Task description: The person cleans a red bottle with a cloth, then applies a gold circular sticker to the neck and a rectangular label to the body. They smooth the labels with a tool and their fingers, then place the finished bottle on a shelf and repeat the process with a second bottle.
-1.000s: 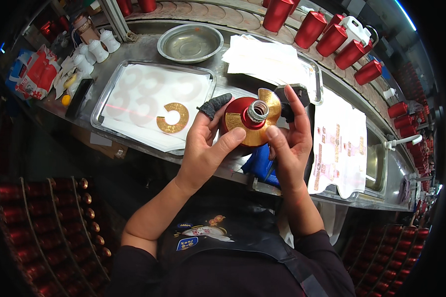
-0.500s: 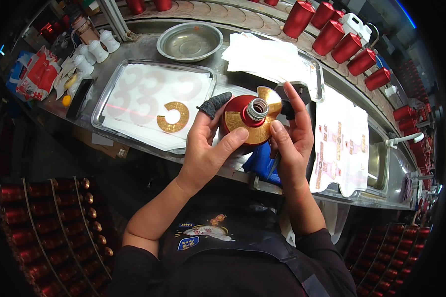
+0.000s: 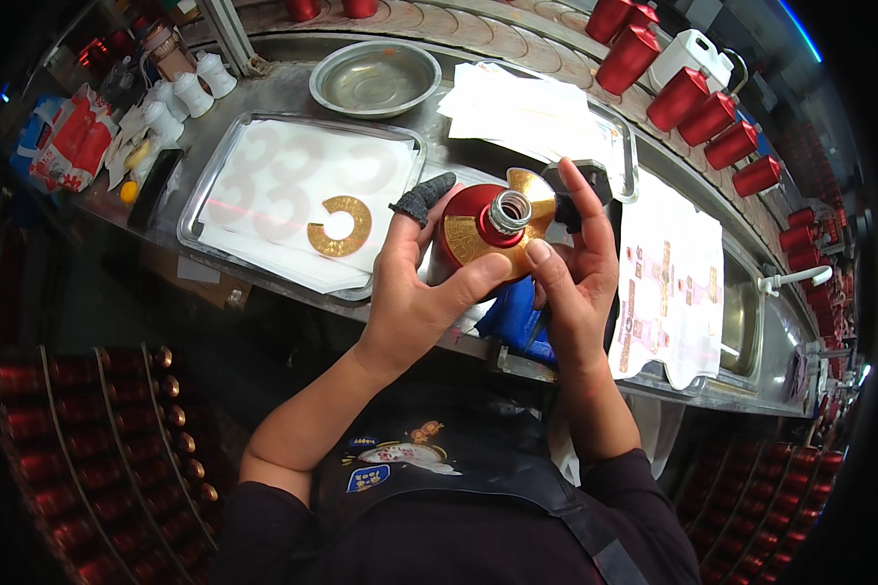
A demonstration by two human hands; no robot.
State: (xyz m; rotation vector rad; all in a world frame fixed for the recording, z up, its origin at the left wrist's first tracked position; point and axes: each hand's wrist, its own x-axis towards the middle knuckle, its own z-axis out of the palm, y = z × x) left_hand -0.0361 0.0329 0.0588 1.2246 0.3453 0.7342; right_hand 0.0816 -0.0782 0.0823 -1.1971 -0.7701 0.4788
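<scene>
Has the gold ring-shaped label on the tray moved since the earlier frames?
No. The gold ring label lies at the same spot on the white sheet in the metal tray, left of the left hand.

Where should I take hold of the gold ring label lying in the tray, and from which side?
Take the gold ring label at its open ends, where the gap faces the far edge of the metal tray. It lies flat on white backing paper, so a fingertip would probably have to lift a cut end first. Come from the left: both hands are around the red bottle.
</scene>
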